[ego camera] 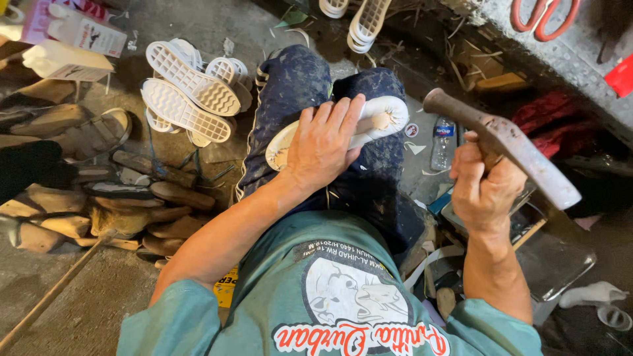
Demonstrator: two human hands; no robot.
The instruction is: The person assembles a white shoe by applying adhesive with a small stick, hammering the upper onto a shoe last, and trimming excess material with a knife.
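Here the left hand [323, 142] lies flat and spread over a white shoe [369, 125], pressing it down on the person's lap; the fingers drape across its middle rather than closing round it. The right hand [484, 188] is clenched about the handle of a hammer [508, 145], raised to the right of the shoe and apart from it, its worn metal head slanting from upper left to lower right.

The shoe is the landmark. Its long axis runs slantwise across the thighs, from a pale end at lower left up to a rounded white end at upper right, and that upper right end points toward the hammer. So the left hand is on the shoe, while the right hand holds off beside it, with the hammer above the shoe's level as far as this view lets me judge.

Left of the shoe, on the floor [105, 290], a heap of white soles [188, 92] lies tread up, with brown wooden shoe forms [165, 198] below them. Right of the shoe stands a small plastic bottle [443, 142]. Far beyond it, at the upper right, red-handled scissors [544, 14] rest on a ledge.
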